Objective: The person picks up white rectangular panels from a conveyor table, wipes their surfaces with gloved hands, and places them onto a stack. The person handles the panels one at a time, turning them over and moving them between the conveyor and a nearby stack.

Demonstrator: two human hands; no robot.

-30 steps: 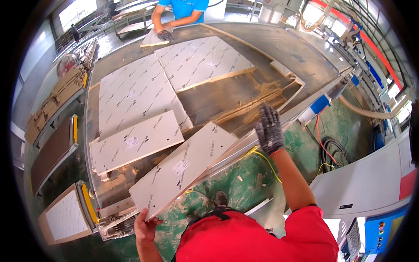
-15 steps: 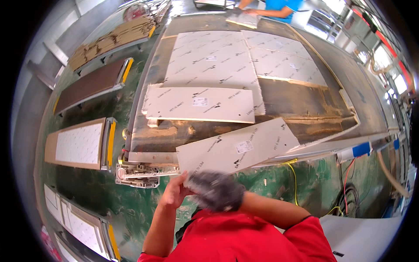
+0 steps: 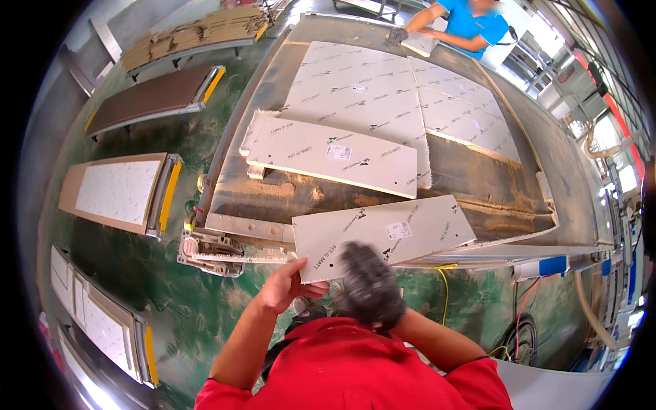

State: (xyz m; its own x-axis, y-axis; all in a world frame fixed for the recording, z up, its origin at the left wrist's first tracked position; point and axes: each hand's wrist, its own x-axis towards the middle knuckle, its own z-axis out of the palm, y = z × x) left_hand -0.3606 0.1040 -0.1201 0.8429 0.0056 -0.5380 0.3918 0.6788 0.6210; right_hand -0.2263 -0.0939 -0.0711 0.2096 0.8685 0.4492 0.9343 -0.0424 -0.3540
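A white film-covered board point(image 3: 437, 229) with a small paper label lies slantwise over the near edge of the worktable, its left end sticking out toward me. My left hand point(image 3: 283, 283), bare, grips that board by its near left corner, thumb on top and fingers beneath. My right hand point(image 3: 372, 287), in a dark grey glove, is at the board's near edge, blurred; its fingers cannot be made out clearly. Just beyond, a similar narrow board point(image 3: 287, 150) rests tilted on other pieces, with a larger white panel point(image 3: 342, 75) behind it.
Sawdust streaks the dark worktable point(image 3: 273, 198). A co-worker in blue point(image 3: 471, 27) handles a small piece at the far side. Roller stands with boards point(image 3: 116, 195) line the left. A yellow cable point(image 3: 445, 294) and a coiled hose point(image 3: 523, 338) lie at right.
My right hand has shifted right along the board's near edge. The board now lies less steeply slanted, still in my left hand. The whole view has turned slightly.
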